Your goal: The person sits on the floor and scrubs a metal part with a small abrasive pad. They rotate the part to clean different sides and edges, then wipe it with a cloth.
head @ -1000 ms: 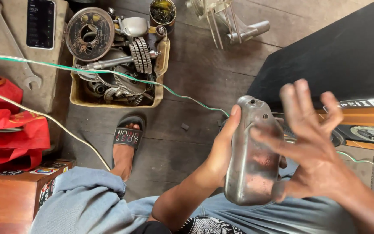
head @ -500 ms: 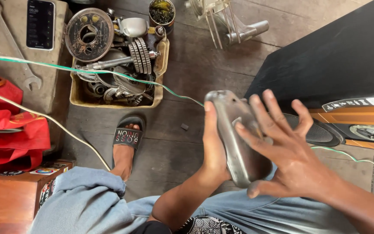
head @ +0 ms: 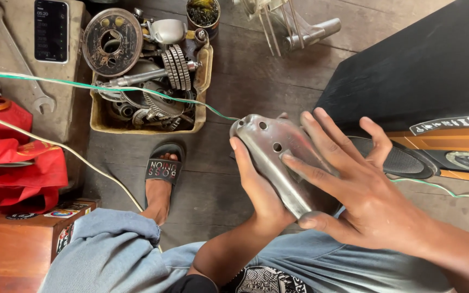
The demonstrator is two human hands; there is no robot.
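Dull grey metal cover [head: 278, 157], with small holes near its top, sits at the centre of the frame above the person's lap. The left hand [head: 259, 187] cradles it from the side, grip pressed against its edge. The right hand [head: 365, 190] lies over it, fingers spread. A tray of gears [head: 147, 70] rests on the floor, upper left

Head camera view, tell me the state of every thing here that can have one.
Metal engine cover: held up off the floor, tilted.
Left hand: gripping the cover's edge.
Right hand: spread flat on the cover.
Phone: screen lit.
Parts tray: full of gears and discs.
Tin can: open.
Wrench: lying unused.
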